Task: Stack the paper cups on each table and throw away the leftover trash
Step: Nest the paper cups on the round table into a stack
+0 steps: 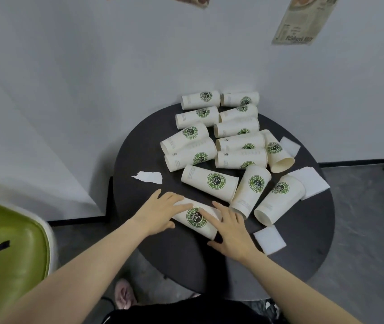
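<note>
Paper cups with green logos lie scattered on the round dark surface (303, 242); both hands, left hand (160, 212) and right hand (230, 232), rest flat-fingered on the nearest cream paper cup (197, 217), which could roll off the near edge.

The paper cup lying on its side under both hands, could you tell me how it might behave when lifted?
The paper cup lies sideways, so it may roll on the round table. It looks thin-walled and probably light; firm squeezing could dent it.

table (153, 244): round, dark | paper cups (212, 181) are lying on their sides, crowding the far half | white napkins (269, 240) and a torn paper scrap (148, 177) are lying flat beside them
</note>
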